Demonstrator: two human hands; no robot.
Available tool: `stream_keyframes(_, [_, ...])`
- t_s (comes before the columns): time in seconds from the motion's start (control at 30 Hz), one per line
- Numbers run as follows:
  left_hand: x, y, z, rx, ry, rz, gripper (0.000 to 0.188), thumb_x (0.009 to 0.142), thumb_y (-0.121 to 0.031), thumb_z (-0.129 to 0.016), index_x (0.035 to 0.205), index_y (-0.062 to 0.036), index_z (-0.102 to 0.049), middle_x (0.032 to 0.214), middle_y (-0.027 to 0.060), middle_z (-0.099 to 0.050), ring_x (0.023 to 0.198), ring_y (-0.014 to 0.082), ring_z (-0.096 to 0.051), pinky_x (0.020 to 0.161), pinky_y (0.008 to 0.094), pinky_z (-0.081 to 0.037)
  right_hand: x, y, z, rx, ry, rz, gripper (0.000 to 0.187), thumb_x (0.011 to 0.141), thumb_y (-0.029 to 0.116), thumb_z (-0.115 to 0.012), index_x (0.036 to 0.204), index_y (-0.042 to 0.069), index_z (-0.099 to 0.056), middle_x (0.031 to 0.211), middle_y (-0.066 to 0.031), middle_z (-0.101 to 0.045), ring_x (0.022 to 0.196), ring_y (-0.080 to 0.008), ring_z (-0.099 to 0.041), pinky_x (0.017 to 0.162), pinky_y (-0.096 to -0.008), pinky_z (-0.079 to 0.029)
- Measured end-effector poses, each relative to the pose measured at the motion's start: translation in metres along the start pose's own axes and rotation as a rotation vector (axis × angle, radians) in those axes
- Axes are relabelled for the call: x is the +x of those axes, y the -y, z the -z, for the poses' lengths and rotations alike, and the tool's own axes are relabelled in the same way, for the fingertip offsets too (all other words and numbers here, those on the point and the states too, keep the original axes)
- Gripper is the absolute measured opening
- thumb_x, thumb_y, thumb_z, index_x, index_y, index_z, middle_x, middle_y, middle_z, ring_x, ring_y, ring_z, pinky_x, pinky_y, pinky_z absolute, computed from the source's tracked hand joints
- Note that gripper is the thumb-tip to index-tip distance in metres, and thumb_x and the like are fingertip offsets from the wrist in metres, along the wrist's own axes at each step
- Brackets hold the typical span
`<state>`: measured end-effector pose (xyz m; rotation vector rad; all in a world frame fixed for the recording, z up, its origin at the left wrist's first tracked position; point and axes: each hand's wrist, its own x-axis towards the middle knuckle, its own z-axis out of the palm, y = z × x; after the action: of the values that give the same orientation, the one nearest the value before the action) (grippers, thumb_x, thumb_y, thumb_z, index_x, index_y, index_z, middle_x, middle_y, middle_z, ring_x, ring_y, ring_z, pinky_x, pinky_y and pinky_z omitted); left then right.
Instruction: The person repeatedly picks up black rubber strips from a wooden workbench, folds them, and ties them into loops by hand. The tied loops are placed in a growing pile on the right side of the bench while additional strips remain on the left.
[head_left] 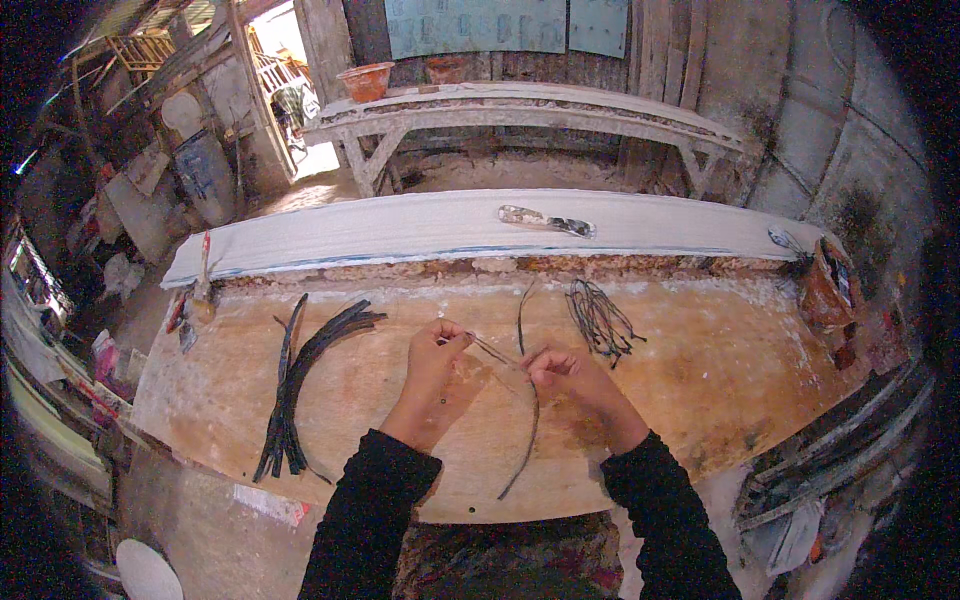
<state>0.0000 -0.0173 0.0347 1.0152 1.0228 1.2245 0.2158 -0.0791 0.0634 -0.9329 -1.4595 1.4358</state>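
Observation:
My left hand (436,352) pinches one end of a thin dark strip (492,350), which stretches across to my right hand (562,372). The fingers of my right hand are closed on the strip too. From there a long tail (530,440) curves down over the board, and another thin length (521,318) reaches up past the right fingertips. Whether these are all one piece I cannot tell. A bundle of flat black strips (300,385) lies left of my left hand. Beyond my right hand rests a bunch of looped, knotted dark strips (602,322).
Under my hands is a wooden work board (700,400). A white-coated ledge (400,225) runs along its far side, bearing a smeared, knife-like tool (546,220). A brush (204,285) stands at the left corner, a brown pot (828,285) at the right. Behind is a bench (540,115).

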Motion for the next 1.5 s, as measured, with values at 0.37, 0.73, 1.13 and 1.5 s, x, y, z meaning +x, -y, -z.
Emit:
stream_keyframes(0.37, [-0.02, -0.013, -0.011, -0.001, 0.241, 0.082, 0.008, 0.077, -0.008, -0.065, 0.084, -0.0036, -0.061, 0.073, 0.0018, -0.061, 0.065, 0.008, -0.055, 0.054, 0.0218, -0.043, -0.007, 0.015, -0.008, 0.095, -0.047, -0.032, 0.011, 0.07, 0.004, -0.07, 0.074, 0.003, -0.059, 0.084, -0.0037, -0.059, 0.08, -0.0155, -0.055, 0.069, -0.0284, -0.045])
stream_keyframes(0.73, [-0.045, -0.022, -0.023, 0.286, 0.839, -0.008, 0.008, 0.079, -0.008, -0.063, 0.085, -0.0048, -0.058, 0.079, -0.0018, -0.057, 0.072, 0.0073, -0.052, 0.065, 0.0211, -0.042, 0.016, -0.012, 0.009, -0.915, -0.687, 0.342, 0.016, 0.07, -0.001, -0.059, 0.085, 0.004, -0.058, 0.079, -0.0092, -0.055, 0.078, -0.0236, -0.054, 0.072, -0.0311, -0.042])
stream_keyframes(1.13, [-0.005, -0.007, 0.004, 0.013, 0.031, 0.007, 0.01, 0.077, -0.011, -0.064, 0.083, -0.0038, -0.059, 0.072, -0.0006, -0.056, 0.061, 0.0067, -0.051, 0.052, 0.0214, -0.04, -0.002, 0.017, -0.017, -0.386, -0.282, 0.213, 0.007, 0.076, 0.01, -0.064, 0.08, 0.004, -0.063, 0.096, -0.0066, -0.054, 0.093, -0.0198, -0.052, 0.082, -0.0305, -0.041])
stream_keyframes(1.5, [-0.002, 0.01, -0.004, 0.394, -0.052, -0.267, 0.009, 0.072, -0.009, -0.069, 0.072, -0.0035, -0.062, 0.077, 0.0027, -0.055, 0.06, 0.0093, -0.05, 0.052, 0.0234, -0.041, -0.009, 0.012, -0.034, -0.08, 0.309, 0.053, 0.013, 0.081, 0.013, -0.063, 0.086, 0.002, -0.063, 0.106, -0.0079, -0.051, 0.101, -0.0185, -0.049, 0.087, -0.032, -0.04])
